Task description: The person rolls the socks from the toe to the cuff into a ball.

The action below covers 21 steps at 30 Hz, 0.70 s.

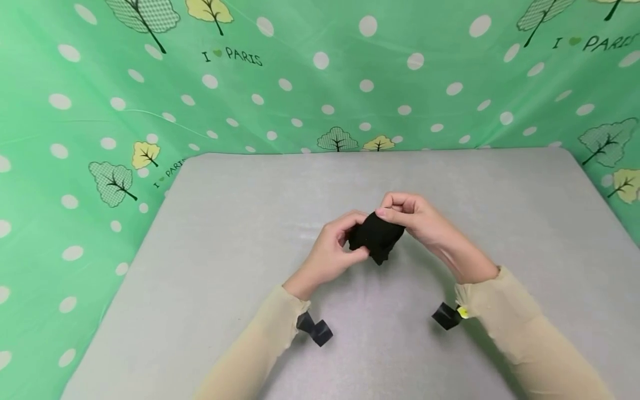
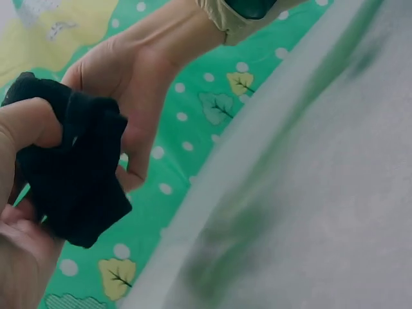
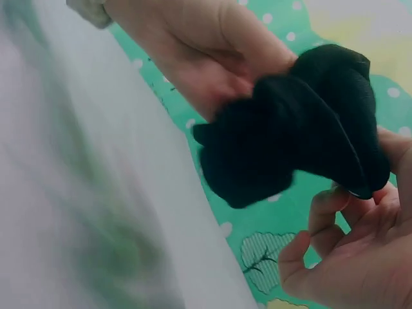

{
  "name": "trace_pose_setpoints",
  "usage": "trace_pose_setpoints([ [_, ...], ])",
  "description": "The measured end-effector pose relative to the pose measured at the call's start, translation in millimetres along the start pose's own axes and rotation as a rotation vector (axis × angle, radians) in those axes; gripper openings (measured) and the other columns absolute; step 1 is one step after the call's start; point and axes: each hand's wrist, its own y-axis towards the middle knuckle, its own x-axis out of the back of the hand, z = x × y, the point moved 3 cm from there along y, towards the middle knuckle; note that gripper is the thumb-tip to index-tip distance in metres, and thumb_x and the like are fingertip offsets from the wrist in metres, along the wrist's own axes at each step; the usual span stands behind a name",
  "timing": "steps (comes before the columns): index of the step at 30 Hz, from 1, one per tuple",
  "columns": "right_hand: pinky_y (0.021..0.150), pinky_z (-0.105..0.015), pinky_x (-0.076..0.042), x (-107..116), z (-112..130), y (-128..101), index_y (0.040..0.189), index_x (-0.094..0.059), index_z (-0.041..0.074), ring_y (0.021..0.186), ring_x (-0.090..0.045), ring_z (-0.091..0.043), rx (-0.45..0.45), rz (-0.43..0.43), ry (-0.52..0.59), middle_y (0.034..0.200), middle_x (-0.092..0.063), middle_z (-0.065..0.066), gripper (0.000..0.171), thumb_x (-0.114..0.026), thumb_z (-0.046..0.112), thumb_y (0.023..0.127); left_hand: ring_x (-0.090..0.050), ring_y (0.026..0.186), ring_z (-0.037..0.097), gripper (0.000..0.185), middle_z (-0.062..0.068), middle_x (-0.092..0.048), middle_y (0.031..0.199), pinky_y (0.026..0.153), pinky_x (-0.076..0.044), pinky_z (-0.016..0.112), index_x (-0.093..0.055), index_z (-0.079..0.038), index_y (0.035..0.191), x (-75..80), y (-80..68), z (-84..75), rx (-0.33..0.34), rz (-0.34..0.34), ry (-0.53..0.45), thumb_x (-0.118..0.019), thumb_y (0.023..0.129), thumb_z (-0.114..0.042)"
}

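Note:
A bunched piece of black knit cloth (image 1: 377, 236), folded like a rolled-up sock, is held above the grey table between both hands. My left hand (image 1: 332, 250) grips its left side, thumb on the near edge and fingers at the far side. With thumb and fingertips, my right hand (image 1: 412, 216) pinches its upper right corner. In the left wrist view the black cloth (image 2: 80, 167) shows several folded layers. A seam-like line runs along the black cloth (image 3: 322, 122) in the right wrist view, near the right hand's fingers (image 3: 328, 212). Its inner folds are hidden.
The grey tabletop (image 1: 210, 244) spreads under both hands. Behind and beside it hangs a green cloth (image 1: 295, 72) with white dots and printed trees. A small black block-like piece sticks out at each wrist: one at the left sleeve (image 1: 260, 333), another at the right sleeve (image 1: 520, 316).

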Motion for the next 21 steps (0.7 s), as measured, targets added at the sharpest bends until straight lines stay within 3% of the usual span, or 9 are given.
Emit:
trace_pose_setpoints([
  [8,0.067,-0.023,-0.048,-14.0,-0.3,2.4,0.077,-0.058,0.018,0.074,-0.057,-0.009,-0.04,0.033,0.308,0.081,-0.06,0.006,0.025,-0.058,0.022,0.101,-0.058,0.104,0.015,0.031,0.018,-0.057,0.112,0.092,-0.053,0.023,-0.066,0.005,0.107,6.4,0.8,-16.9,-0.062,-0.139,0.018,-0.065,0.078,0.017],
  [12,0.072,-0.022,-0.048,-17.3,-1.6,1.8,0.08,-0.061,0.017,0.08,-0.057,-0.009,-0.072,0.047,0.413,0.088,-0.059,0.004,0.022,-0.058,0.024,0.101,-0.059,0.107,0.017,0.033,0.018,-0.058,0.113,0.099,-0.053,0.029,-0.062,0.005,0.11,8.5,-0.1,-21.7,-0.076,-0.171,0.013,-0.067,0.08,0.017],
  [17,0.074,-0.02,-0.048,-16.6,-4.2,-0.5,0.083,-0.062,0.016,0.083,-0.056,-0.008,-0.105,0.037,0.436,0.092,-0.058,0.004,0.024,-0.052,0.023,0.104,-0.06,0.114,0.023,0.046,0.015,-0.06,0.116,0.1,-0.054,0.032,-0.06,-0.001,0.126,9.1,1.9,-26.1,-0.063,-0.13,0.053,-0.071,0.084,0.01],
  [21,0.074,-0.02,-0.049,-14.9,-4.0,0.4,0.086,-0.065,0.018,0.086,-0.058,-0.008,-0.112,-0.064,0.346,0.094,-0.063,0.006,0.024,-0.051,0.021,0.105,-0.058,0.117,0.022,0.041,0.013,-0.057,0.12,0.097,-0.055,0.03,-0.064,-0.002,0.125,9.9,4.3,-24.6,-0.002,-0.109,0.056,-0.072,0.086,0.005],
])
